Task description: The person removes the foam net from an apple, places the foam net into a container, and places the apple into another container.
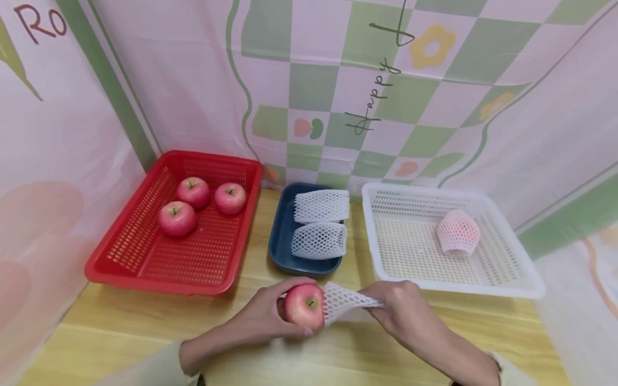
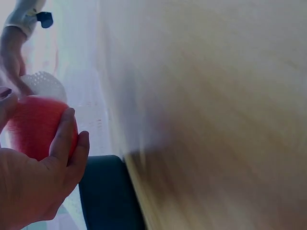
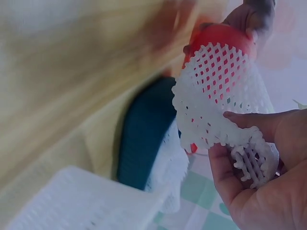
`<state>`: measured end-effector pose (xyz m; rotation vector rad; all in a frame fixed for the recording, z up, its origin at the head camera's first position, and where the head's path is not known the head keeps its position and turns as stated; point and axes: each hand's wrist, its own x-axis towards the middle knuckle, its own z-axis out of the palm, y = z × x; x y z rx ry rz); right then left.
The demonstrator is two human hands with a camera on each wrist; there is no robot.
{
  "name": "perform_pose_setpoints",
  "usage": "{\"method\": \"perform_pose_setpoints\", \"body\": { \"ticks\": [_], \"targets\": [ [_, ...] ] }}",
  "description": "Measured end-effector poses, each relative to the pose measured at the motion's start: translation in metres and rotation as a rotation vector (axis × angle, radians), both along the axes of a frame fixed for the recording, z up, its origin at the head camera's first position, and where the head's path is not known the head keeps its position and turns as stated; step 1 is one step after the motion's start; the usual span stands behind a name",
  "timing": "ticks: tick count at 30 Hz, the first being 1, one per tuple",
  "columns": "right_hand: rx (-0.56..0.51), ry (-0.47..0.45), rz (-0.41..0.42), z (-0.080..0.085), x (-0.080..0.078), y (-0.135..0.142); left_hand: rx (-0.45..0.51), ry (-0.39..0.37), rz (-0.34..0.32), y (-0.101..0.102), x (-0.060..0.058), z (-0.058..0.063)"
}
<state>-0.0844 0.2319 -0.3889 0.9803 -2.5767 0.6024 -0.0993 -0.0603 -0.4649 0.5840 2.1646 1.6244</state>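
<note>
Biggest risk here, I'd say, is the foam net (image 1: pixel 344 301) snagging or tearing, since the right hand (image 1: pixel 397 305) pinches only its far end while the mouth sits against the apple (image 1: pixel 304 305). Pull too hard and the apple could pop out of the left hand (image 1: pixel 263 316), whose grip curls around its left side. The apple sits low over the tabletop (image 1: pixel 338 354), between both hands, just in front of the blue tray (image 1: pixel 280 241); the net touches its right side.
</note>
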Motion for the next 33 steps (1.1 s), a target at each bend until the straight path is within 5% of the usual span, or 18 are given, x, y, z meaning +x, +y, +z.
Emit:
{"method": "perform_pose_setpoints", "body": {
  "ticks": [11,26,33],
  "targets": [
    [0.080,0.013,-0.039,0.034,-0.012,-0.001,0.027,0.085,0.019,-0.013,0.004,0.022],
    [0.141,-0.012,-0.037,0.071,-0.057,-0.018,0.074,-0.059,0.053,-0.035,-0.002,0.065],
    [0.161,-0.045,-0.037,0.081,-0.086,-0.037,0.007,-0.032,0.123,-0.057,-0.011,0.086]
  ]
}}
